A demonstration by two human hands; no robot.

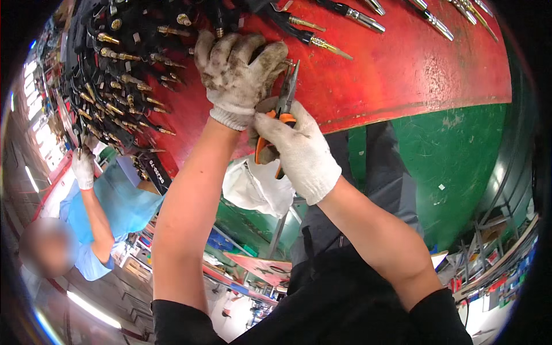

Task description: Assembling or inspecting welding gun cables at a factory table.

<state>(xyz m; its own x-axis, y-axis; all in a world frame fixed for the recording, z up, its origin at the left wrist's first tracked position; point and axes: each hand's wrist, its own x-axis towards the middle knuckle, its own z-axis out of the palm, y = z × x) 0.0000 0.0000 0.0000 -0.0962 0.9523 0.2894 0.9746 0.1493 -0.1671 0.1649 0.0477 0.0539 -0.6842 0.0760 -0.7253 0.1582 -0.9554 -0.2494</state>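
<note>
My left hand (238,72), in a soiled white knit glove, is closed over the red tabletop (368,75). Its thumb and forefinger come together beside the pliers' jaws; a small metallic bit shows there, too small to name. My right hand (305,146), in a cleaner white glove, grips long-nose pliers (287,95) with orange handles. The jaws point up and away from me, next to the left fingertips. Just beyond the left hand, a black cable (216,12) ends in a metal connector. Many black cables with brass-coloured connector ends (118,54) lie bunched at the left.
More metal-tipped cables (440,27) lie along the far edge. Green surface (448,167) borders the red one on the near side. A white bag (259,187) hangs below my wrists. At the left, a co-worker in a blue shirt (95,259) reaches a gloved hand (84,167) toward the bunch.
</note>
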